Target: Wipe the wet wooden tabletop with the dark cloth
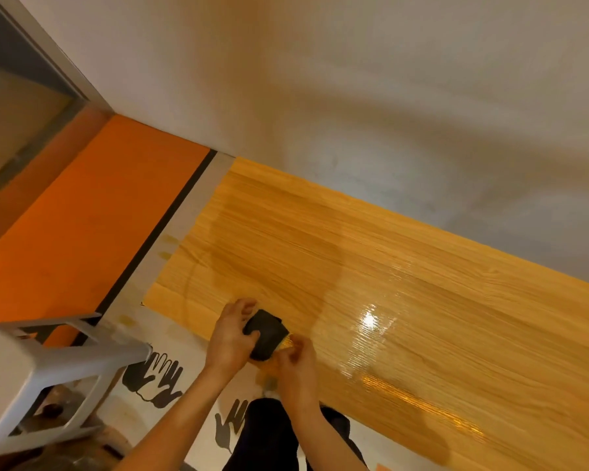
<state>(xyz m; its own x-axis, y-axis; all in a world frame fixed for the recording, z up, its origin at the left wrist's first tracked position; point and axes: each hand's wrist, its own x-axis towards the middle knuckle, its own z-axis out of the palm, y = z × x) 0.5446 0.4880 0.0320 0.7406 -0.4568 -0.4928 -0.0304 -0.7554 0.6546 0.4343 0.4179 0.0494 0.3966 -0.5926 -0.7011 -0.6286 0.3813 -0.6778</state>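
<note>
Eatery-like room: wooden tabletop [388, 283], plastic stool [48, 368], orange wall [82, 232].

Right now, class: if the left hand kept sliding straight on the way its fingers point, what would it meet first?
The left hand grips the dark cloth and points across the wooden tabletop. Only bare wet wood shows ahead, then probably the pale wall; depth is unclear.

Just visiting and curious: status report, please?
Left hand grips folded dark cloth at near edge of glossy wet wooden tabletop. Right hand pinches cloth's corner. Nothing blocking.
</note>
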